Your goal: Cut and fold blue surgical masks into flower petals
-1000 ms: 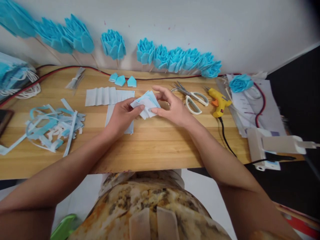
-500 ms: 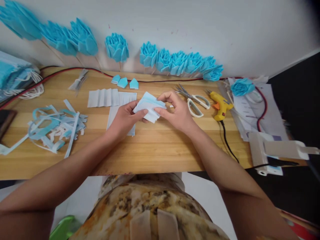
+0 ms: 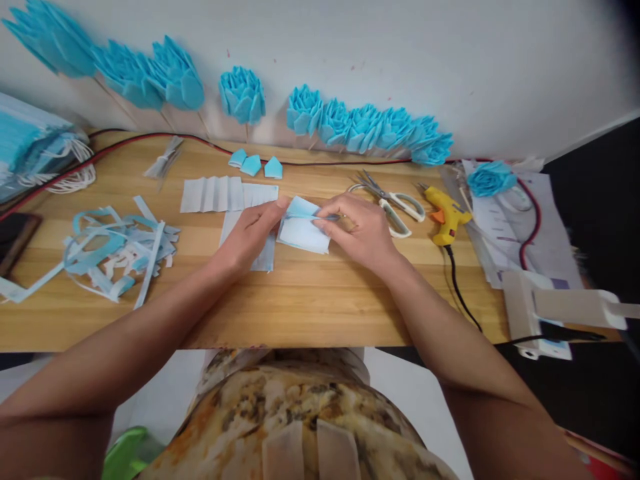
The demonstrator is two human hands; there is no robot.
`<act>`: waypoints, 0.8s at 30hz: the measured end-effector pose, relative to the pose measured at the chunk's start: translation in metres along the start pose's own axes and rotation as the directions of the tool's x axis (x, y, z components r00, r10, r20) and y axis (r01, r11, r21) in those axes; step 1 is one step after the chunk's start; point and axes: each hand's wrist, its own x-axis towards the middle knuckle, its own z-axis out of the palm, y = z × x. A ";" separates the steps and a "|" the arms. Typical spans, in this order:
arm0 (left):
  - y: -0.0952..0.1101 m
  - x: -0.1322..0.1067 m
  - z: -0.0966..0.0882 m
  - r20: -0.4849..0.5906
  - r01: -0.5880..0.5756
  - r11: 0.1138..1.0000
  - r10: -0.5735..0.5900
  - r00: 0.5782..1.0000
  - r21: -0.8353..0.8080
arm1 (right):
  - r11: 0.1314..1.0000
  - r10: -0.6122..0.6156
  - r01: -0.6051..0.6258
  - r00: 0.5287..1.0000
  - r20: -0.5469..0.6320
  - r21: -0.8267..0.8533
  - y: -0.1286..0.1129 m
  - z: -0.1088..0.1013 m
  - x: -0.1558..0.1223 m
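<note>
Both my hands work a folded light-blue mask piece (image 3: 303,230) lying low over the wooden table (image 3: 310,293). My left hand (image 3: 250,235) pinches its upper left edge with thumb and fingers closed. My right hand (image 3: 363,230) pinches the top right fold, fingers pressed together. Under my left hand lie flat white pleated mask sheets (image 3: 220,195). Three small blue folded petals (image 3: 255,165) sit just beyond them.
Scissors (image 3: 393,203) and a yellow glue gun (image 3: 447,213) lie right of my right hand. A heap of cut strips (image 3: 117,250) lies at the left, stacked masks (image 3: 30,150) at far left. Blue paper flowers (image 3: 370,127) line the wall. A power strip (image 3: 550,310) sits at the right edge.
The folded piece has come down from a raised hold to lie nearly flat on the table. Both hands lowered with it and now pinch along its top edge.
</note>
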 end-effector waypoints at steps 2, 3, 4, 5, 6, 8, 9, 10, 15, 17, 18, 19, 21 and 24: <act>0.004 -0.001 -0.003 0.016 0.024 1.000 -0.025 1.000 0.016 | 1.000 -0.024 0.024 0.999 0.027 -0.006 0.000 0.000 0.000; 0.006 -0.001 -0.004 0.032 0.036 0.999 -0.036 0.999 0.008 | 0.999 -0.033 0.034 0.999 0.036 -0.006 0.000 -0.001 0.001; 0.007 -0.001 -0.005 0.045 0.043 0.999 -0.043 0.998 0.001 | 0.999 -0.041 0.041 0.998 0.041 -0.005 0.000 -0.001 0.001; 0.008 0.000 -0.005 0.059 0.052 0.999 -0.051 0.997 -0.012 | 0.999 -0.047 0.047 0.998 0.043 -0.006 0.000 -0.001 0.001; 0.009 0.000 -0.005 0.070 0.065 0.997 -0.063 0.996 -0.029 | 0.999 -0.052 0.053 0.998 0.041 -0.007 0.001 -0.001 0.001; 0.010 0.001 -0.004 0.077 0.092 0.993 -0.087 0.993 -0.074 | 0.998 -0.066 0.066 0.998 0.025 -0.004 0.001 -0.001 0.001; 0.010 0.001 -0.004 0.077 0.107 0.989 -0.100 0.992 -0.097 | 0.997 -0.074 0.074 0.997 0.013 0.002 0.002 0.000 0.001; 0.010 0.001 -0.003 0.071 0.123 0.985 -0.115 0.991 -0.120 | 0.997 -0.081 0.081 0.997 -0.004 0.011 0.002 0.001 0.001; 0.009 0.000 -0.002 0.055 0.195 0.961 -0.188 0.981 -0.197 | 0.996 -0.051 0.056 0.996 -0.078 0.062 0.005 0.003 0.000; 0.009 -0.001 -0.002 0.068 0.203 0.957 -0.193 0.979 -0.207 | 0.998 -0.016 0.022 0.996 -0.088 0.066 0.005 0.004 -0.001; 0.009 -0.001 -0.001 0.079 0.203 0.956 -0.191 0.978 -0.210 | 0.998 -0.001 0.007 0.996 -0.093 0.066 0.004 0.004 -0.001; 0.008 -0.001 -0.001 0.091 0.199 0.955 -0.183 0.979 -0.221 | 0.998 0.011 -0.005 0.995 -0.098 0.065 0.004 0.004 -0.001; 0.007 -0.002 0.000 0.105 0.165 0.949 -0.142 0.984 -0.267 | 0.998 0.027 -0.020 0.994 -0.108 0.060 0.003 0.004 -0.001; 0.007 -0.002 0.001 0.105 0.113 0.959 -0.088 0.991 -0.261 | 0.998 0.046 -0.041 0.993 -0.113 0.043 0.002 0.004 -0.001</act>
